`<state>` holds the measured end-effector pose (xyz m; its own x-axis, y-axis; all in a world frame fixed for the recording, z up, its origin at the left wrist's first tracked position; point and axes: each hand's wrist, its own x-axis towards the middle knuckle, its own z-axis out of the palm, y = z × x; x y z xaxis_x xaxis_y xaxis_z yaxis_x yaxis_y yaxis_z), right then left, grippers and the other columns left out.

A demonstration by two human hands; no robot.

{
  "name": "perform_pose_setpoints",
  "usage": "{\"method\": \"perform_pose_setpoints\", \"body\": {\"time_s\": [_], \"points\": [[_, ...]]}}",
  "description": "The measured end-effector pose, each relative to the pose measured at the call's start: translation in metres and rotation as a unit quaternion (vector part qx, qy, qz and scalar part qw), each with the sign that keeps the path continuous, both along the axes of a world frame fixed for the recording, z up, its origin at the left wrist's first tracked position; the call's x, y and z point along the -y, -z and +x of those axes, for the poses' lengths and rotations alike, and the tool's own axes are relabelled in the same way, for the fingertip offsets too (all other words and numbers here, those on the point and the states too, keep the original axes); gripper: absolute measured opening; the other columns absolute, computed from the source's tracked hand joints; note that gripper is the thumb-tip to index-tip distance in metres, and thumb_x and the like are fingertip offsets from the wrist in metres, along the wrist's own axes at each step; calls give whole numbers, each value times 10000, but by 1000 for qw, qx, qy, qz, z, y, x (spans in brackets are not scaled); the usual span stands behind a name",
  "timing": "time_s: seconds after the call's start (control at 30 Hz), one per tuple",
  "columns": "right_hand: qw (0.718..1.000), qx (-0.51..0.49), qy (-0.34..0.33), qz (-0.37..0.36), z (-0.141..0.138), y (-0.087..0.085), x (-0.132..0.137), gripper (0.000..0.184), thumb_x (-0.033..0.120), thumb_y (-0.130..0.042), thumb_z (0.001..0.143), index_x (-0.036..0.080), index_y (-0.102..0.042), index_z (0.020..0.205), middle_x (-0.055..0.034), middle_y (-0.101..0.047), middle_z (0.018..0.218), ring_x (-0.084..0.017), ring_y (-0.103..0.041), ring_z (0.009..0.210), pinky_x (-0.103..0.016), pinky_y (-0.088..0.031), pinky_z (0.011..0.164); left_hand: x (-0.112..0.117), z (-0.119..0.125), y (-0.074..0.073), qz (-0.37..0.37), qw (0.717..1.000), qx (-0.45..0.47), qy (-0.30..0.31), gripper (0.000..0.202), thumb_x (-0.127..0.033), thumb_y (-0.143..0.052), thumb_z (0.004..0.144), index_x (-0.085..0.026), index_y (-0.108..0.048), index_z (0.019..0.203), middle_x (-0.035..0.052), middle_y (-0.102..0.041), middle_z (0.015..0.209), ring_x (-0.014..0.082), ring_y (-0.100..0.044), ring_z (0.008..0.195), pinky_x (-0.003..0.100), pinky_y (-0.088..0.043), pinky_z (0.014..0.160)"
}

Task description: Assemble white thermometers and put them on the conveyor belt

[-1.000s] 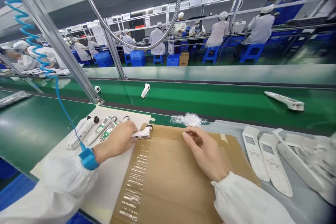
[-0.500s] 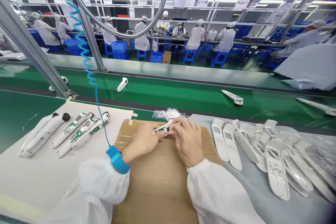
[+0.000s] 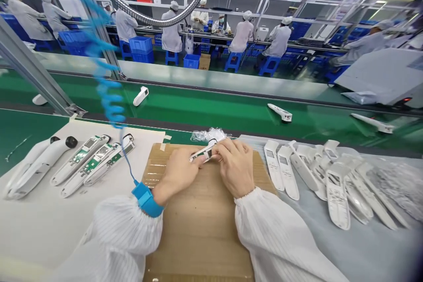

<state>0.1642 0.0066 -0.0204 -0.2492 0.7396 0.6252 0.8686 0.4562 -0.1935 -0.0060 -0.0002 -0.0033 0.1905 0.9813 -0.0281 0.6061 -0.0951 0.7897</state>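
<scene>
Head: left hand (image 3: pixel 177 171), right hand (image 3: pixel 236 167) pinch casing (image 3: pixel 203 152) mid-cardboard (image 3: pixel 198 242)

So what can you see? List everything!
small white casing: 1, white, between both hands
open devices: 3, white and green, on pale sheet, left
black-tipped devices: 2, white, same sheet
casings: many, white, on grey sheet, right
cardboard sheet: 1, brown, under the hands
plastic bag: 1, clear, beyond the cardboard
conveyor belt: 1, green, ahead
belt devices: 4, white, on the belt
coiled cord: 1, blue, left of the hands
co-workers: several, white clothes, beyond the belt
wrist strap: 1, blue, on left wrist
left hand and right hand: 2, bare, on the casing
</scene>
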Motion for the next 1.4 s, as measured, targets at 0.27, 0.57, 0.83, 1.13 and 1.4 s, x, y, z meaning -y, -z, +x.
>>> {"method": "perform_pose_setpoints", "body": {"time_s": [0.27, 0.57, 0.83, 1.13, 1.4], "points": [[996, -24, -46, -72, -20, -8, -19, 169, 96, -473, 907, 215, -523, 798, 4, -646, 914, -175, -528, 903, -350, -279, 877, -10, -7, 5, 22, 987, -38, -153, 228, -384, -529, 864, -225, -679, 798, 62, -690, 768, 229, -601, 729, 300, -394, 647], [976, 27, 140, -163, 17, 11, -79, 74, 207, -527, 897, 194, -592, 862, -78, -630, 967, -234, -483, 948, -383, -282, 814, -18, -27, 1, 5, 976, 45, -213, 362, -507, -485, 878, -208, -663, 778, 21, -599, 560, 200, -547, 558, 282, -346, 543], [928, 227, 234, -182, 151, -15, -73, 214, 193, -637, 764, 244, -724, 953, -134, -602, 1091, -312, -462, 1045, -464, -337, 771, -9, -17, -12, -15, 984, 94, -148, 200, -359, -542, 855, -187, -644, 857, -2, -608, 635, 157, -559, 600, 261, -363, 565], [931, 30, 233, -278, 155, -65, -53, 103, 312, -622, 888, 222, -670, 874, -121, -683, 829, -248, -586, 763, -425, -378, 686, -10, -9, -3, -44, 961, 261, -84, 228, -381, -579, 871, -161, -618, 917, 26, -652, 770, 104, -531, 588, 227, -424, 536], [834, -366, -24, -412, 46, -65, -21, 67, 254, -620, 912, 201, -661, 912, 8, -591, 729, -98, -536, 601, -305, -471, 618, -16, -6, 9, 6, 967, 249, -57, 391, -502, -419, 971, -174, -618, 892, 39, -692, 864, 89, -541, 547, 223, -422, 510]]}}
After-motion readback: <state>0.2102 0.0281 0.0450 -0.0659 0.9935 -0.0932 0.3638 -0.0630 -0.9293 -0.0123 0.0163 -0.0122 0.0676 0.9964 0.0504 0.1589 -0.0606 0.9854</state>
